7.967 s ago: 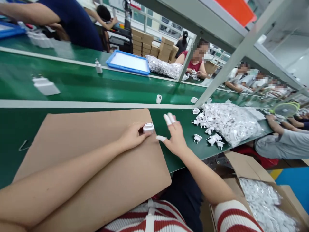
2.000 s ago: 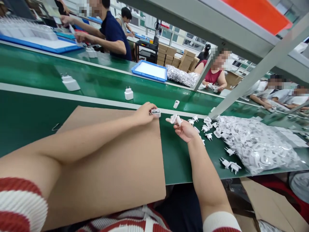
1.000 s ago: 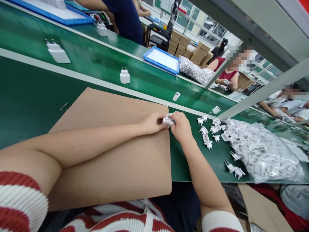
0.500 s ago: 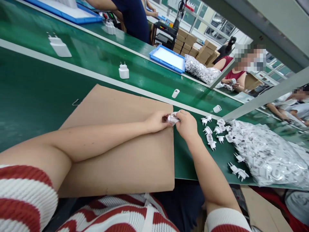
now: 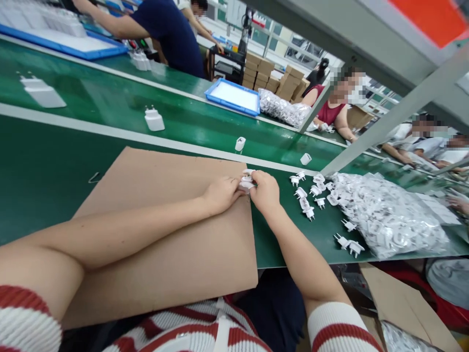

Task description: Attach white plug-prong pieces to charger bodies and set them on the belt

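Left fingers (image 5: 234,189) and right fingers (image 5: 259,177) gripping white plug parts (image 5: 246,184), near cardboard (image 5: 190,249) edge, green tabletop (image 5: 268,243) reaching to loose plugs (image 5: 320,201)

White adapter (image 5: 246,184), tan cardboard (image 5: 205,244), red-white striped sleeve (image 5: 339,326).

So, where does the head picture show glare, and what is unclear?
Head view: pale glare on the green belt; bright highlights on the plastic bag; also in the head view, the small white pieces between left hand and right hand are hard to make out.
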The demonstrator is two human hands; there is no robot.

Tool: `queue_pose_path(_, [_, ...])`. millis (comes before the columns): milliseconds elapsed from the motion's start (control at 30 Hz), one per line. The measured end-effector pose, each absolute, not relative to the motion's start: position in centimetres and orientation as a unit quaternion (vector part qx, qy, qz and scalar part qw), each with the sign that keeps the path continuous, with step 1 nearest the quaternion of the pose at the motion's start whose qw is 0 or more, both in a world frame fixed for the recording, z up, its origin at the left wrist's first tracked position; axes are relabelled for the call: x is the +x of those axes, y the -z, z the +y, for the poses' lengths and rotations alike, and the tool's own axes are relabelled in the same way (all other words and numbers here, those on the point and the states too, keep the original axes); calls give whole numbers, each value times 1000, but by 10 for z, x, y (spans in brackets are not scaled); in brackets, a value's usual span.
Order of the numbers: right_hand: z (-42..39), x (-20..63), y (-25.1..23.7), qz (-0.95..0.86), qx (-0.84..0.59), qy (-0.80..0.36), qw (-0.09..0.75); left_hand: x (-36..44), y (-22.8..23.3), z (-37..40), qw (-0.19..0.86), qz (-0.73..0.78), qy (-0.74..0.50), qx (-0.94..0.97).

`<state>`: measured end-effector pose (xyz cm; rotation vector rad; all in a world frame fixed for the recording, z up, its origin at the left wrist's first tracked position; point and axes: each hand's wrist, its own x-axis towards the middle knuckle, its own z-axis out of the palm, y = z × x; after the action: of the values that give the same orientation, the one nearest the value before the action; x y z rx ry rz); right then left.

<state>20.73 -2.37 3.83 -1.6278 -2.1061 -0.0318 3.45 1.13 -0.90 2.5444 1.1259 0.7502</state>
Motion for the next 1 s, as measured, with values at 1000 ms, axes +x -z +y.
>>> queue_pose_path(1000, [6,275,-30,-459,-526,-465,545,8,-14,214,115,481,-126,860])
